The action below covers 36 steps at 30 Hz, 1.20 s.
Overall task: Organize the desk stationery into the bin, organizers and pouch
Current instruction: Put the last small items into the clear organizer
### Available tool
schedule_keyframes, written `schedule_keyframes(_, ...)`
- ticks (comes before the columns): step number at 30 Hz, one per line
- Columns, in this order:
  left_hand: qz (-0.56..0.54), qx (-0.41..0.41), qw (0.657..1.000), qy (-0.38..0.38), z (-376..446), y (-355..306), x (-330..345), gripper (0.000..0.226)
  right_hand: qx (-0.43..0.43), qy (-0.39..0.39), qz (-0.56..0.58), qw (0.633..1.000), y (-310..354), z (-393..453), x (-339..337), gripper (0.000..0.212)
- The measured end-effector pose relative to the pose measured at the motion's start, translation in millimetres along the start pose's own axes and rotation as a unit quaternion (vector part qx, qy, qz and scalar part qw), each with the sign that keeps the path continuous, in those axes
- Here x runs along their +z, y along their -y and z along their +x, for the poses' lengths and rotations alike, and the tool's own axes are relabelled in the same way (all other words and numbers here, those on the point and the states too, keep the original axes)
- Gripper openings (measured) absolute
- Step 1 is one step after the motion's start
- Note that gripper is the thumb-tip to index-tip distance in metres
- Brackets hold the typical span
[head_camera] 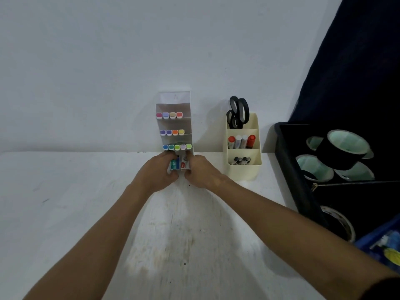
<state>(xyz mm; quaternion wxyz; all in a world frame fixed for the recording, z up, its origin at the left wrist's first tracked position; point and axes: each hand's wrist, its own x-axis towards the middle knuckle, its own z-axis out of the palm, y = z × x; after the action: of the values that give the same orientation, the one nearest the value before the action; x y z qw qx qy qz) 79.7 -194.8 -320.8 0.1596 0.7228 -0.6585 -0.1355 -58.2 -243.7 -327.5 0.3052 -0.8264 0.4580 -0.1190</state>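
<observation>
Item: small printed boxes (178,165), one with a green-and-white face and one with a red mark, standing side by side in the lowest front compartment of the tall clear tiered plastic organizer (174,118), which stands against the pale wall at the back of the white desk (86,202).

Hands: the left hand (159,173) sits at the boxes' left flank and the right hand (200,171) at their right flank, so the boxes lie directly between the fingertips. Both hands show curled fingers closed in on the boxes; exact contact points are hidden by the knuckles. Neither hand is clearly nearer.

Axis: the boxes appear to stand upright, long axis roughly vertical, though this is hard to confirm.

Judgement: seating the boxes likely calls for a straight downward and backward press from both sides.

Adjacent: coloured marker caps (177,146) fill the tier just above the boxes.
</observation>
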Motion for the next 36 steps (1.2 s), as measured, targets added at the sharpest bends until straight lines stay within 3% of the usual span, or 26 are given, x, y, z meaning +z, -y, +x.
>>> schedule_keyframes(7, 0.066, 0.051, 0.994, -0.067, 6.2, 6.2, 14.4, 0.033, -0.017, -0.064, -0.029, 0.997, -7.1, 2.1, 10.1, 0.045)
schedule_keyframes(12, 0.089, 0.048, 0.990, -0.095, 10.5, 8.4, 22.4, 0.026, -0.008, -0.097, -0.037, 0.995, -9.8, 4.8, 14.1, 0.031)
schedule_keyframes(15, 0.102, 0.039, 0.989, -0.103, 12.1, 8.3, 25.3, 0.022, 0.012, -0.090, -0.040, 0.995, -10.2, 10.5, 15.3, 0.028)
schedule_keyframes(27, 0.084, -0.018, 0.995, -0.059, 14.6, -0.2, 26.8, 0.044, 0.058, -0.053, -0.054, 0.995, -7.2, 17.1, 21.3, 0.029)
schedule_keyframes(36, 0.079, -0.014, 0.996, -0.037, 11.2, -4.1, 26.3, 0.056, 0.072, -0.006, -0.088, 0.993, -1.3, 16.9, 16.6, 0.031)
